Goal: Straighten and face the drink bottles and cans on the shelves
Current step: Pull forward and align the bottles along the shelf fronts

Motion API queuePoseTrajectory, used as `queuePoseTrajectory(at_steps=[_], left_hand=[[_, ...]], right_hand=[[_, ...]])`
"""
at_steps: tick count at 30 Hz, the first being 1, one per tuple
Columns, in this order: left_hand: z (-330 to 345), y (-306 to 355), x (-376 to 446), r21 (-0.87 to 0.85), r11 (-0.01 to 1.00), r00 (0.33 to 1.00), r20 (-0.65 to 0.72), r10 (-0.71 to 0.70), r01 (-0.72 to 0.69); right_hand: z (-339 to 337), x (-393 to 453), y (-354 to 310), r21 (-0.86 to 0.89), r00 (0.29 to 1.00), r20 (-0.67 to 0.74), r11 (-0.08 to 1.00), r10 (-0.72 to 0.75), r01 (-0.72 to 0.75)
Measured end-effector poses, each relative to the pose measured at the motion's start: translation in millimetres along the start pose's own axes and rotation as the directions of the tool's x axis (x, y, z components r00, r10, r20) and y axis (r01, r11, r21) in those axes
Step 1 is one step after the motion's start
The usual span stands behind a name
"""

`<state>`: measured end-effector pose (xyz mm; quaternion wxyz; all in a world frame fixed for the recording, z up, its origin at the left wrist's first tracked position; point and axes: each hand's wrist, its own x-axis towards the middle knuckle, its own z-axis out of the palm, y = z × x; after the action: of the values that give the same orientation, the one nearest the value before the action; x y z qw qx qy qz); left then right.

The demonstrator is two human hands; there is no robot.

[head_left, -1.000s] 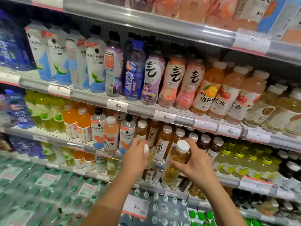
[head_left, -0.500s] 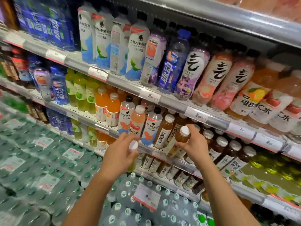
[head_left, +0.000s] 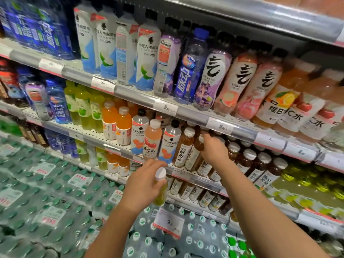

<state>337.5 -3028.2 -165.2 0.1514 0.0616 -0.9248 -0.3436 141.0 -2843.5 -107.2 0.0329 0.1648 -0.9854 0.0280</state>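
A: Start with the hands. What are they doing?

B: The right hand (head_left: 214, 150) is curled over the top of a brown tea bottle (head_left: 194, 155) at the front of the middle shelf (head_left: 119, 148), fingers closed round its neck. The bottle leans to the right, so I judge it is being seated in its row. The left hand (head_left: 144, 185) is clamped on a yellow-green bottle (head_left: 161, 190) with a white cap, held in the air in front of the shelves, below the middle shelf's edge.

A: So which step is this?

B: Filling and squaring the brown tea row, I'd say. Next the tilted bottle wants standing upright with its label outward, beside the upright tea bottle (head_left: 183, 148) on its left. After that the left-hand bottle needs a home (probably among the yellow-green drinks (head_left: 305, 185) off to the right, though that is a guess).

A: Anything you can't make out?

B: The held bottle's label is hidden by the hand. The right fingertips cover the tilted bottle's cap. The right edge of the view is blurred, and the top shelf's stock is cut off.
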Motion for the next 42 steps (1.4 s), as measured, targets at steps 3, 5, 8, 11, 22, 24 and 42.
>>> queuePoseTrajectory(at_steps=[3, 5, 8, 11, 22, 24, 42], left_hand=[[0.8, 3.7, 0.1, -0.010, 1.000, 1.000, 0.001, 0.010, -0.010], [0.5, 6.8, 0.9, -0.014, 1.000, 1.000, -0.002, 0.004, -0.004], [1.3, 14.5, 2.6, 0.005, 1.000, 1.000, -0.007, -0.003, 0.003], [5.8, 26.3, 3.5, 0.016, 0.999, 0.999, -0.007, -0.032, 0.032], [55.6, 163.4, -4.2, -0.101, 0.995, 1.000, 0.016, 0.020, -0.019], [74.1, 203.2, -8.3, -0.148, 0.988, 0.999, 0.012, 0.048, -0.046], [167.9, 518.2, 29.8, 0.157, 0.704, 0.708, -0.032, 0.705, -0.693]], right_hand=[[-0.7, -6.1, 1.2, 0.081, 1.000, -0.003, 0.997, -0.001, 0.002], [1.3, -16.5, 4.0, 0.119, 0.998, -0.057, 0.993, -0.003, 0.010], [9.8, -47.8, 13.2, 0.181, 0.984, -0.156, 0.977, -0.084, 0.112], [17.6, -91.2, 26.6, 0.333, 0.978, -0.125, 0.922, -0.167, 0.200], [-11.5, -176.0, 103.2, 0.725, 0.933, 0.075, 0.662, -0.352, 0.192], [-19.1, -190.1, 131.1, 0.719, 0.952, 0.024, 0.667, -0.305, 0.195], [-160.6, -270.9, 453.8, 0.652, 0.918, -0.371, 0.743, 0.136, 0.154]])
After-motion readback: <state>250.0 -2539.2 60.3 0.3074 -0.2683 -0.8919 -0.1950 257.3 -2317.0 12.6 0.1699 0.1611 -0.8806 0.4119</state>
